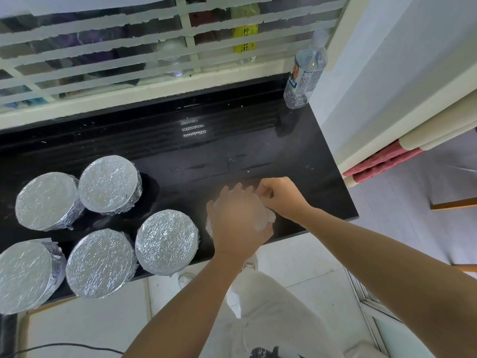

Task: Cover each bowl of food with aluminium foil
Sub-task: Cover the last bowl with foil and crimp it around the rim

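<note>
Foil-covered bowls, five of them, sit grouped on the left half of the black countertop (232,140), each one sealed across its top with crinkled aluminium foil. Going left to right: the nearest-left bowl (24,275) lies at about 8 o'clock from the middle of the counter, partly cut by the frame edge; the far-left bowl (46,200) sits at about 9 o'clock; the front-middle bowl (99,262) is just beside the first; the back-middle bowl (108,183) touches the far-left one; and the fifth bowl (165,241) stands closest to the hands. At about 4 o'clock, by the counter's front edge, a sixth foil-wrapped bowl (267,218) is mostly hidden under both hands. The left hand (237,223), blurred, lies spread over its top with fingers curled down around the foil. The right hand (281,197) pinches the foil at the far rim, fingers closed tight on it. At 1 o'clock, in the back corner, one clear plastic water bottle (305,73) stands upright.
</note>
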